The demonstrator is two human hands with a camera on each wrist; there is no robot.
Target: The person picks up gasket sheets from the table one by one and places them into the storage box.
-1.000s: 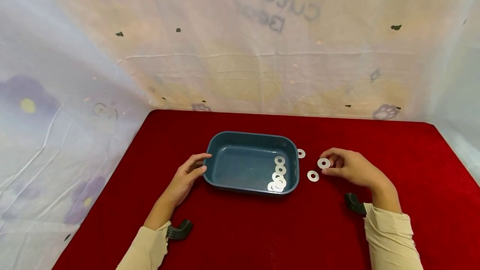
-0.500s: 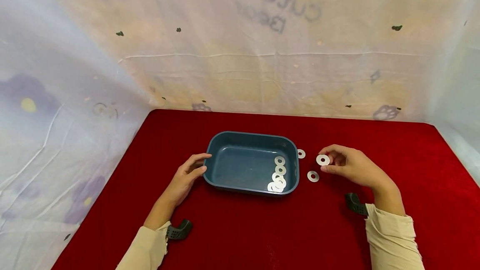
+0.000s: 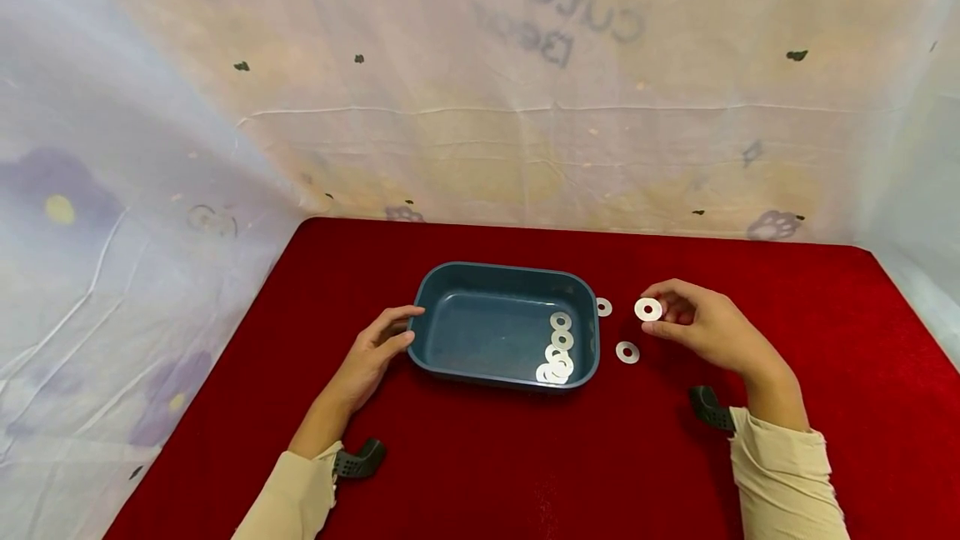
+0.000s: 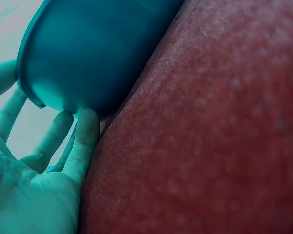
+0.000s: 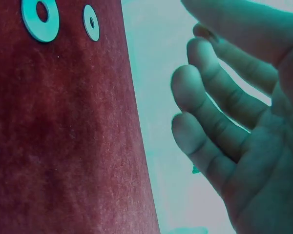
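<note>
In the head view a dark blue plastic bin [image 3: 480,332] holds several flat metal washers [image 3: 557,372] at its right end, some overlapping. My left hand [image 3: 363,365] is at its left side, fingertips at the rim. The left wrist view shows these extended fingers [image 4: 84,141] against the outer wall. Right of the bin, my right hand [image 3: 708,327] pinches one washer [image 3: 640,310] between thumb and fingers, its flat face toward the head camera. In the right wrist view the held washer is out of sight.
Two loose washers lie on the red cloth: one washer [image 3: 608,307] at the bin's right wall, another washer [image 3: 627,360] nearer me. Pale printed curtains [image 3: 480,148] rise behind and at both sides. Dark brackets [image 3: 362,459] stick out from both wrists.
My right hand has risen slightly up and away in the head view with the pinched washer. The left hand and the bin have stayed in place.
</note>
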